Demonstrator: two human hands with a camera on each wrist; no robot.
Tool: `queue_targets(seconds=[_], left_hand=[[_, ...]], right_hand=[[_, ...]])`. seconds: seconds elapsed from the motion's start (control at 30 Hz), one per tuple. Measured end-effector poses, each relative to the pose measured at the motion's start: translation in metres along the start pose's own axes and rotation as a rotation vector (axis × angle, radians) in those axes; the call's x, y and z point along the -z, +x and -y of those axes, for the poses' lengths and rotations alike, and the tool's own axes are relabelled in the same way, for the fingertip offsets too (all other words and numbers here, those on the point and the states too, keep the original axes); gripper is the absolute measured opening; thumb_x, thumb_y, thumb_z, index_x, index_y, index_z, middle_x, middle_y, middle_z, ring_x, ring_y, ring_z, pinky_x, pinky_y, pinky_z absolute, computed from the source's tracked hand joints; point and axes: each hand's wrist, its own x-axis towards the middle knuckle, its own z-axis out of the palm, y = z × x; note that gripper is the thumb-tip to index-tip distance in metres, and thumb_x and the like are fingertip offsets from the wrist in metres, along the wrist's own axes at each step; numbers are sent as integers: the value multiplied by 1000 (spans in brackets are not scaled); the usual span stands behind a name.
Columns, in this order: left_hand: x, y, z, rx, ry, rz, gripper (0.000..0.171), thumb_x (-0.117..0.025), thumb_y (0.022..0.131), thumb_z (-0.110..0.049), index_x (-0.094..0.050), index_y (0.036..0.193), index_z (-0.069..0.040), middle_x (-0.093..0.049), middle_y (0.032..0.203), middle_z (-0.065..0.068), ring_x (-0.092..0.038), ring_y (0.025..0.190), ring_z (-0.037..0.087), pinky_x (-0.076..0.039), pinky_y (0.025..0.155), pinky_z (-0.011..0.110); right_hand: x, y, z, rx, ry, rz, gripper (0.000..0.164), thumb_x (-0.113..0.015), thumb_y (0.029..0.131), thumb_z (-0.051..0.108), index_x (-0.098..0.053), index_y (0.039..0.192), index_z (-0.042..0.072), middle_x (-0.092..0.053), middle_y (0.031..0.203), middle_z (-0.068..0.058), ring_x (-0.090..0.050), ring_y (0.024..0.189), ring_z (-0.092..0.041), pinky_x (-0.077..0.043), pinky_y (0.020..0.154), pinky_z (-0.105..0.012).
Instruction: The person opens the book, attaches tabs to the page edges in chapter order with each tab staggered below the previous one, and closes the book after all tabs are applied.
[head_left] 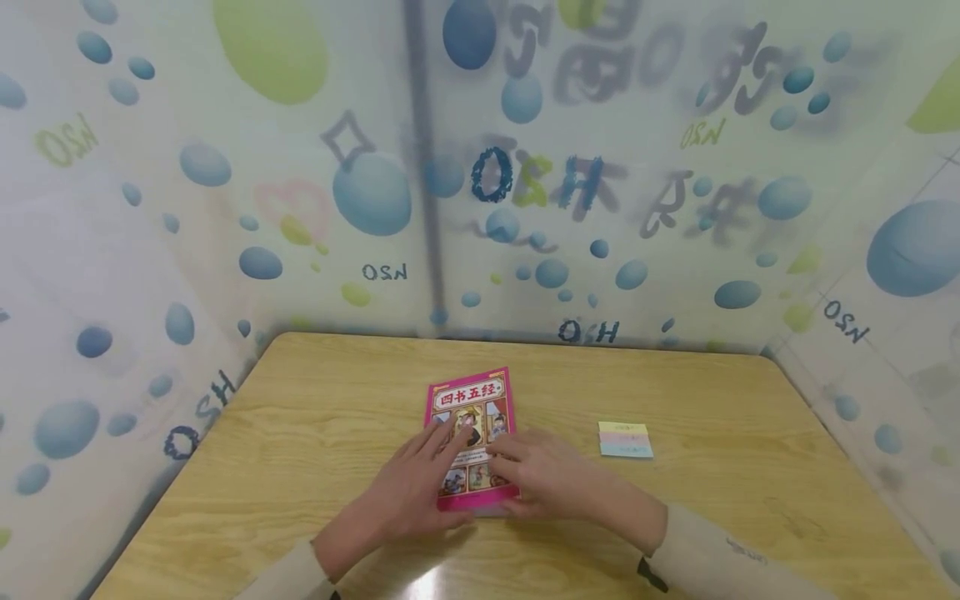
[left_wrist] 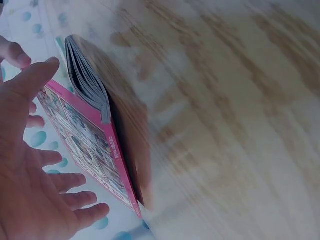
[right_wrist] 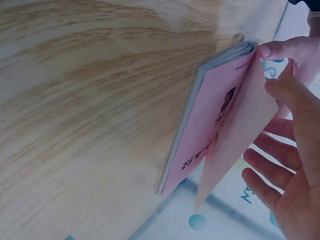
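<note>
A book (head_left: 472,492) with a pink-bordered comic-style cover and Chinese title lies on the wooden table, tilted slightly. Over the cover's left side spreads my left hand (head_left: 416,479), fingers fairly straight and thumb near the bottom edge. At the right edge, my right hand (head_left: 551,475) pinches the front cover between thumb and bent fingers. The right wrist view shows this cover (right_wrist: 235,130) raised from a pink page (right_wrist: 215,110) with dark print. Seen from the left wrist, the page edges (left_wrist: 85,75) look slightly bowed at the bottom.
Right of the book lies a small pad of sticky notes (head_left: 626,439) in yellow, pink and blue bands. Behind the wooden table (head_left: 337,400) and along its sides hangs a pale curtain (head_left: 300,208) printed with blue and green drops.
</note>
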Motion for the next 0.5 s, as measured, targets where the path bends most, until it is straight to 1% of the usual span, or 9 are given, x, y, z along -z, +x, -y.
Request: queue_targets(seconds=[0.07,0.17,0.23,0.33,0.4,0.47,0.5], left_hand=[[0,0,0,5,0,-16,109,-75,81,-65,-27,160,-7,-26,162,22,-28,144,46,-36,108,62],[-1,0,2,7,8,-35,109,-76,81,-65,-27,160,-8,-28,161,22,-30,143,45,-37,107,62],[-1,0,4,8,4,-46,110,-76,80,-65,-27,160,-9,-29,161,22,-32,143,44,-38,106,62],[0,0,5,5,-7,-59,111,-79,79,-64,-26,160,-10,-29,161,21,-34,142,44,-38,105,63],[1,0,6,0,-9,-70,110,-81,78,-61,-26,160,-11,-29,161,21,-35,141,45,-39,105,63],[4,-1,7,-5,-3,-80,110,-82,78,-59,-27,160,-11,-29,161,20,-37,140,45,-39,105,62],[5,-1,7,-7,4,-85,109,-82,77,-58,-28,159,-11,-30,161,20,-37,139,45,-39,105,62]], right_hand=[[4,1,1,-4,-9,-1,47,-74,91,48,-68,125,15,-62,133,-4,-57,125,-21,-45,105,-42],[9,1,1,-5,21,-27,50,-75,90,47,-67,127,15,-59,138,-7,-53,131,-25,-42,108,-45],[13,-1,0,-3,57,-69,54,-77,88,45,-65,130,13,-58,140,-8,-52,132,-26,-42,108,-45],[19,-7,-7,5,112,-168,61,-82,85,42,-63,133,10,-59,139,-9,-53,130,-27,-44,106,-45],[22,-13,-13,7,127,-234,64,-85,83,39,-63,134,7,-60,137,-10,-56,127,-27,-47,104,-45],[24,-18,-20,-5,140,-279,65,-86,81,38,-62,134,7,-61,135,-9,-57,125,-26,-48,103,-45],[25,-21,-24,-17,149,-287,65,-86,82,38,-62,134,7,-61,134,-9,-57,124,-25,-48,102,-44]])
